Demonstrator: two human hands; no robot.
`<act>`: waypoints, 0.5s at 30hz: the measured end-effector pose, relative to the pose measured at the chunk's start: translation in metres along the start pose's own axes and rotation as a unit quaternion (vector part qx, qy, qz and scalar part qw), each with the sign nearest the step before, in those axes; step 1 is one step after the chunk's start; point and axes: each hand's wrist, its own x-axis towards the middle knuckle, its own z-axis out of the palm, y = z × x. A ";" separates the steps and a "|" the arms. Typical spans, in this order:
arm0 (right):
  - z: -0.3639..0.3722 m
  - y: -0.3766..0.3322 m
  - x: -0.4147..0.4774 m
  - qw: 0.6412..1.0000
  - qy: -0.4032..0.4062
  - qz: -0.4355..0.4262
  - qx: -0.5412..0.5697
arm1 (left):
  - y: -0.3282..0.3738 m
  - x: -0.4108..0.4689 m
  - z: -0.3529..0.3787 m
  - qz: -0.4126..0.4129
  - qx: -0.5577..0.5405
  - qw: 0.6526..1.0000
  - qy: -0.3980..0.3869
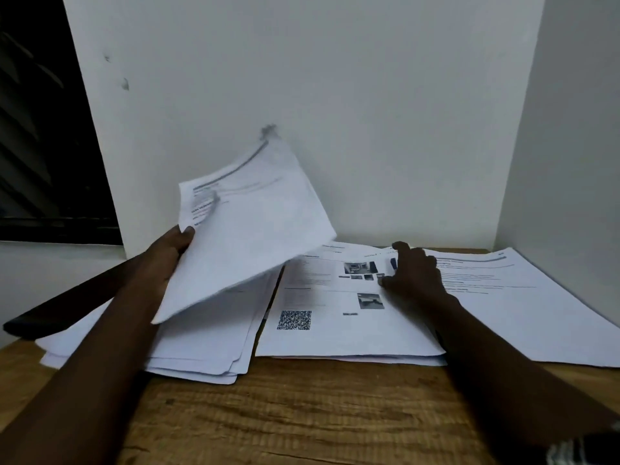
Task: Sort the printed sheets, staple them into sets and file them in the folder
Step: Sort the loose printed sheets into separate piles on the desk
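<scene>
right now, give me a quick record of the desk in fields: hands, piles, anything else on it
left hand: grips lifted sheet by its left edge, above left pile
right hand: fingers rest on middle pile, whose top sheet shows photos and a QR code
right pile: text sheets lying flat, no hand on it
dark flat object: far left, by left pile; maybe the folder, cannot tell
table: wood, bears all three piles

White sheets [335, 337] with grey print and black QR pattern, brown wood-grain table [302, 414], black folder [67, 307]
</scene>
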 end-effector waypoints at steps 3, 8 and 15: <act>-0.002 -0.009 0.000 0.986 0.063 -0.039 0.150 | -0.005 0.001 0.017 0.036 0.100 0.994 0.006; -0.025 -0.047 -0.020 0.774 -0.211 0.039 0.595 | -0.008 -0.016 0.028 0.001 0.046 0.995 -0.091; -0.013 -0.054 -0.022 0.792 -0.222 -0.043 0.567 | -0.002 -0.029 0.036 -0.009 -0.047 0.986 -0.159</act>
